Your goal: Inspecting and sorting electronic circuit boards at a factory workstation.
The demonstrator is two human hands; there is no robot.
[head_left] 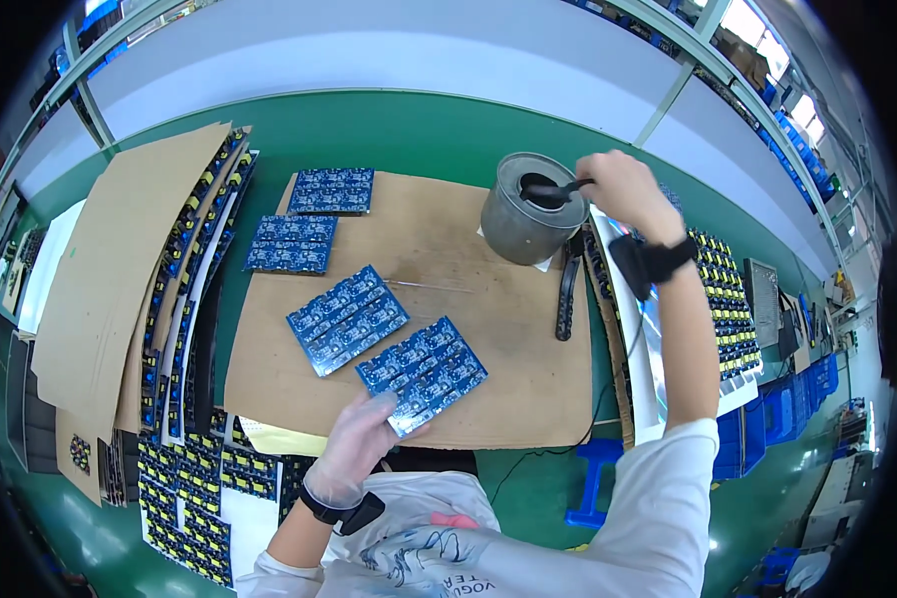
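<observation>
My left hand (357, 439), in a thin see-through glove, pinches the lower left corner of a blue circuit board (425, 367) and holds it tilted near me. Over at the far right, my right hand (620, 186) is closed around the handle of a black tool (560, 189). The tool's other end dips into the round opening of a grey metal can (524, 235), so its tip is hidden. Another blue circuit board (347, 317) lies left of the held one, close by it. A black brush-like tool (566, 299) rests just in front of the can.
Brown cardboard (508, 389) covers the table's middle. Two more blue boards (331, 190) (291, 244) lie at its far left. Stacked cardboard sheets (130, 249) with yellow-and-black parts rise on the left; more such parts (725, 299) stand right. A thin rod (434, 287) lies mid-table.
</observation>
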